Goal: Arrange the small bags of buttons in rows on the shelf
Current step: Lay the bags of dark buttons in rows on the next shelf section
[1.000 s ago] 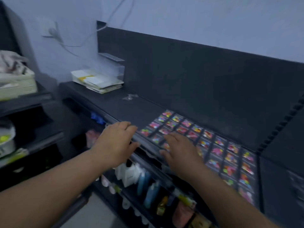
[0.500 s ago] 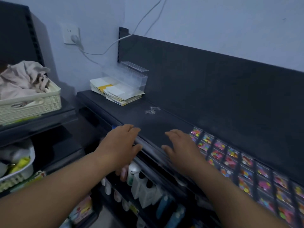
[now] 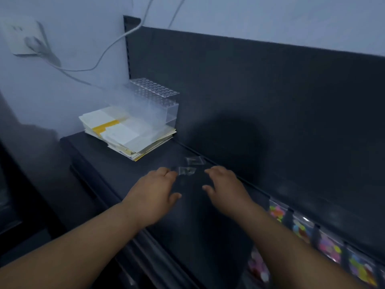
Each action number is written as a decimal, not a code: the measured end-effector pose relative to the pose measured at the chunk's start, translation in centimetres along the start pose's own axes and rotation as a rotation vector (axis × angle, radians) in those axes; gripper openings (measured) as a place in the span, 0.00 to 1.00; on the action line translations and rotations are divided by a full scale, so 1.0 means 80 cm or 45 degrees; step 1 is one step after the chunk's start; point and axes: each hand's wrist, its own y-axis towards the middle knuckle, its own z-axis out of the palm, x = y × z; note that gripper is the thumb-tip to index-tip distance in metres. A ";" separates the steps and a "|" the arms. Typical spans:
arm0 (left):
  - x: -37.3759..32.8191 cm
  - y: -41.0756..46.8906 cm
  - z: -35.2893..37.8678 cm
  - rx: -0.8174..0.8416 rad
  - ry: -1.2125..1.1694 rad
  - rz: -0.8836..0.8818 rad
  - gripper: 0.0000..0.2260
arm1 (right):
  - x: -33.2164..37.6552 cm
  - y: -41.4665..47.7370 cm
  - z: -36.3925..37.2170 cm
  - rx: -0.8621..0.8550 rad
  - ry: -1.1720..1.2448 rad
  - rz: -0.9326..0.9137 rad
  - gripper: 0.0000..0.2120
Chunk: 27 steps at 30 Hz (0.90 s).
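Both our hands have slid left along the dark shelf, away from the colourful button-bag rows.
Left hand and right hand hover empty, fingers loosely spread; two small clear plastic bags lie just beyond our fingertips.

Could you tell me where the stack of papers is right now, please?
The stack of papers lies at the far left end of the dark shelf, under a clear plastic rack, beyond the left hand.
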 end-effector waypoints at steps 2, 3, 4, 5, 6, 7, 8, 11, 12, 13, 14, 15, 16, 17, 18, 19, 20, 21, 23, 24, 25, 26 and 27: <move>0.007 0.036 0.015 0.030 0.008 0.005 0.24 | -0.012 0.038 0.007 0.014 0.017 -0.007 0.23; 0.010 0.053 0.024 0.046 0.013 0.012 0.24 | -0.017 0.056 0.011 0.017 0.026 -0.015 0.22; 0.014 0.068 0.033 0.060 0.012 0.019 0.23 | -0.020 0.071 0.015 0.025 0.032 -0.022 0.21; 0.017 0.082 0.042 0.074 0.007 0.025 0.23 | -0.023 0.086 0.020 0.037 0.035 -0.026 0.21; 0.020 0.095 0.050 0.086 -0.004 0.029 0.23 | -0.026 0.099 0.025 0.045 0.038 -0.032 0.20; 0.022 0.107 0.057 0.096 -0.016 0.032 0.23 | -0.029 0.110 0.030 0.049 0.042 -0.040 0.20; 0.025 0.118 0.063 0.102 -0.027 0.034 0.22 | -0.032 0.121 0.034 0.049 0.046 -0.051 0.20; 0.034 0.145 0.077 0.097 -0.032 0.043 0.22 | -0.038 0.148 0.048 0.058 0.052 -0.106 0.21; 0.038 0.151 0.082 0.092 -0.034 0.046 0.21 | -0.040 0.155 0.053 0.068 0.048 -0.120 0.22; 0.043 0.156 0.085 0.090 -0.040 0.046 0.19 | -0.042 0.161 0.057 0.084 0.044 -0.127 0.23; 0.046 0.159 0.089 0.086 -0.041 0.045 0.17 | -0.044 0.167 0.062 0.104 0.044 -0.125 0.24; 0.050 0.162 0.092 0.079 -0.032 0.044 0.16 | -0.046 0.171 0.066 0.122 0.047 -0.114 0.24; 0.053 0.164 0.095 0.068 -0.011 0.047 0.14 | -0.048 0.173 0.070 0.130 0.045 -0.100 0.24; 0.055 0.165 0.097 0.057 0.016 0.050 0.14 | -0.050 0.175 0.074 0.123 0.039 -0.084 0.23; 0.057 0.167 0.099 0.044 0.036 0.052 0.13 | -0.051 0.176 0.077 0.096 0.029 -0.067 0.22; 0.058 0.168 0.100 0.032 0.042 0.052 0.12 | -0.052 0.175 0.079 0.053 0.012 -0.054 0.19; 0.058 0.167 0.100 0.020 0.024 0.045 0.12 | -0.051 0.173 0.080 0.002 -0.014 -0.051 0.16; 0.059 0.166 0.099 0.009 -0.011 0.030 0.11 | -0.050 0.170 0.081 -0.047 -0.043 -0.057 0.14; 0.061 0.160 0.096 -0.019 -0.090 -0.002 0.09 | -0.049 0.161 0.084 -0.118 -0.096 -0.072 0.11; 0.062 0.156 0.094 -0.031 -0.124 -0.016 0.08 | -0.048 0.156 0.085 -0.140 -0.111 -0.067 0.10; 0.062 0.151 0.092 -0.043 -0.164 -0.031 0.08 | -0.049 0.151 0.085 -0.152 -0.114 -0.056 0.10; 0.061 0.146 0.089 -0.055 -0.215 -0.050 0.08 | -0.048 0.145 0.084 -0.157 -0.113 -0.046 0.10; 0.060 0.140 0.086 -0.076 -0.275 -0.069 0.09 | -0.046 0.139 0.081 -0.147 -0.110 -0.033 0.11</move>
